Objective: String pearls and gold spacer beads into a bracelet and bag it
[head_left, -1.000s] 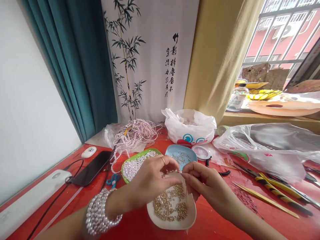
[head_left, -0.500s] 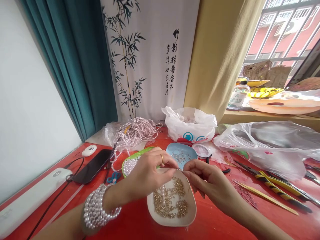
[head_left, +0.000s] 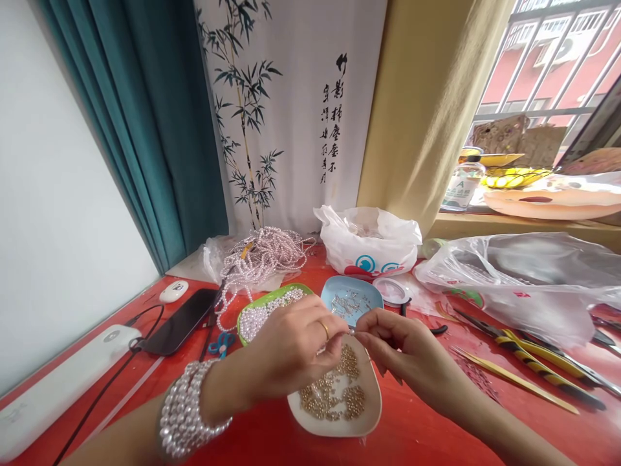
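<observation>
Over the white dish [head_left: 339, 430] of gold beads [head_left: 353, 402], my two hands meet at the fingertips around a tiny pearl bead [head_left: 352, 332]. My left hand [head_left: 295, 340], with a ring and several strands of pearls around its wrist, pinches the bead from the left. From the right, the thumb and forefinger of my right hand [head_left: 398, 343] are closed on it. Any thread or wire through the bead is too fine to make out. Partly behind my left hand is a green tray [head_left: 241, 323] of white pearl beads. A blue dish [head_left: 334, 291] with small metal pins lies just beyond my fingers.
A heap of pink pearl strands [head_left: 272, 255] lies at the back left, near a phone [head_left: 184, 322] and a white power strip [head_left: 68, 388]. Plastic bags [head_left: 371, 249] stand behind the dishes. To the right are tweezers [head_left: 517, 380] and yellow-black pliers [head_left: 533, 362].
My left hand has rolled, its ring finger and knuckles shifting down and right, with the pinch kept together. My right hand stays almost in place.
</observation>
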{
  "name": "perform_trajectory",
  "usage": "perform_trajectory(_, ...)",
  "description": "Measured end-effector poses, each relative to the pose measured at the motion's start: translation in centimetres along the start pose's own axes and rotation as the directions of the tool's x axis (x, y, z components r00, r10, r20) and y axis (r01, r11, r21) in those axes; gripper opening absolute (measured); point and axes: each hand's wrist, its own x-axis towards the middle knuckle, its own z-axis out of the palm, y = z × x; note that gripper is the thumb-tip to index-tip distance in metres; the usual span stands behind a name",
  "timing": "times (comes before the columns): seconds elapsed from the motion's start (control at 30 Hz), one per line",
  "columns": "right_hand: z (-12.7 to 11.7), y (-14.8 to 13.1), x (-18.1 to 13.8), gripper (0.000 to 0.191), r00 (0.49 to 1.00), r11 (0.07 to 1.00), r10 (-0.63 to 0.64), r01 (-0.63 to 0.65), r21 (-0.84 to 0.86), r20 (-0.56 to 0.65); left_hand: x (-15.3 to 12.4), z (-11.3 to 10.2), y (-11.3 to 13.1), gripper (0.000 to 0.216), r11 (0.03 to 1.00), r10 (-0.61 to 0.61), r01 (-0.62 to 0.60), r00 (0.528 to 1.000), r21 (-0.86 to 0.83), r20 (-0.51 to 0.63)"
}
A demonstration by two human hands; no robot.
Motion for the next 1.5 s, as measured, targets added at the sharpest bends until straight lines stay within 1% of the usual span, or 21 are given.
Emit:
perform_trajectory(0.23,0.2,0.4,0.0,0.013,0.999,1.000,0.028,-0.028,-0.002,0.017,0.0,0.2,-0.1,0.016,0.991,0.085,-0.086,0.996,0.102,0.011)
perform_trajectory(0.3,0.2,0.6,0.0,0.013,0.999,1.000,0.028,-0.028,0.000,0.020,-0.1,0.3,-0.1,0.016,0.988,0.085,-0.085,0.996,0.126,0.011)
perform_trajectory(0.37,0.1,0.6,0.0,0.013,1.000,1.000,0.019,-0.019,0.006,0.005,-0.1,0.5,-0.1,0.014,0.988,0.055,-0.055,0.998,0.144,-0.001)
perform_trajectory(0.4,0.0,0.5,0.0,0.012,1.000,1.000,0.009,-0.009,0.016,-0.027,-0.1,0.5,-0.2,0.014,0.989,0.029,-0.028,1.000,0.147,-0.009)
perform_trajectory(0.47,-0.5,0.3,0.1,0.010,0.988,0.999,-0.012,0.018,0.041,-0.152,-0.1,0.7,-0.4,0.013,0.991,-0.035,0.039,0.999,0.131,-0.029)
perform_trajectory(0.53,-1.1,-0.1,0.0,0.012,0.950,0.998,-0.018,0.037,0.058,-0.310,-0.1,0.9,-0.5,0.013,0.989,-0.121,0.124,0.992,0.082,-0.046)
perform_trajectory(0.57,-1.4,-0.4,0.0,0.013,0.928,0.997,-0.019,0.044,0.059,-0.371,-0.1,0.9,-0.6,0.013,0.983,-0.177,0.179,0.983,0.048,-0.054)
perform_trajectory(0.63,-1.9,-0.8,0.0,0.014,0.905,0.998,-0.026,0.051,0.046,-0.425,0.0,1.1,-0.7,0.011,0.951,-0.310,0.309,0.949,-0.033,-0.050)
perform_trajectory(0.7,-2.1,-1.0,-0.1,0.014,0.913,0.998,-0.044,0.057,0.021,-0.405,0.1,1.3,-0.6,0.009,0.899,-0.429,0.423,0.903,-0.115,-0.023)
perform_trajectory(0.73,-2.0,-1.1,-0.1,0.015,0.922,0.998,-0.055,0.059,-0.001,-0.383,0.1,1.3,-0.6,0.008,0.876,-0.465,0.458,0.885,-0.150,-0.013)
perform_trajectory(0.8,-1.8,-1.0,-0.1,0.017,0.936,0.997,-0.072,0.055,-0.058,-0.344,0.1,1.6,-0.4,0.006,0.855,-0.492,0.481,0.871,-0.193,-0.009)
perform_trajectory(0.9,-1.3,-0.9,-0.2,0.017,0.949,0.988,-0.089,0.046,-0.145,-0.304,0.0,2.0,-0.1,0.005,0.877,-0.458,0.446,0.888,-0.177,-0.029)
perform_trajectory(1.0,-1.0,-0.9,-0.4,0.015,0.970,0.966,-0.117,0.061,-0.252,-0.215,-0.3,2.5,0.1,0.006,0.915,-0.392,0.381,0.918,-0.131,-0.067)
perform_trajectory(1.07,-1.0,-1.0,-0.4,0.015,0.978,0.940,-0.137,0.077,-0.331,-0.160,-0.5,2.7,0.2,0.007,0.926,-0.369,0.357,0.925,-0.121,-0.094)
perform_trajectory(1.13,-1.0,-0.9,-0.4,0.017,0.976,0.926,-0.144,0.075,-0.370,-0.161,-0.6,2.8,0.2,0.007,0.930,-0.361,0.348,0.926,-0.118,-0.115)
perform_trajectory(1.27,-1.1,-0.5,-0.2,0.017,0.965,0.952,-0.116,0.041,-0.303,-0.234,-0.7,2.8,0.3,0.007,0.939,-0.338,0.325,0.932,-0.109,-0.129)
perform_trajectory(1.37,-0.9,-0.3,-0.1,0.015,0.967,0.965,-0.120,0.061,-0.255,-0.224,-0.8,3.0,0.3,0.005,0.947,-0.318,0.306,0.937,-0.099,-0.145)
perform_trajectory(1.5,-0.5,-0.4,-0.2,0.013,0.969,0.960,-0.166,0.116,-0.253,-0.185,-0.8,3.2,0.3,0.006,0.954,-0.299,0.291,0.941,-0.071,-0.161)
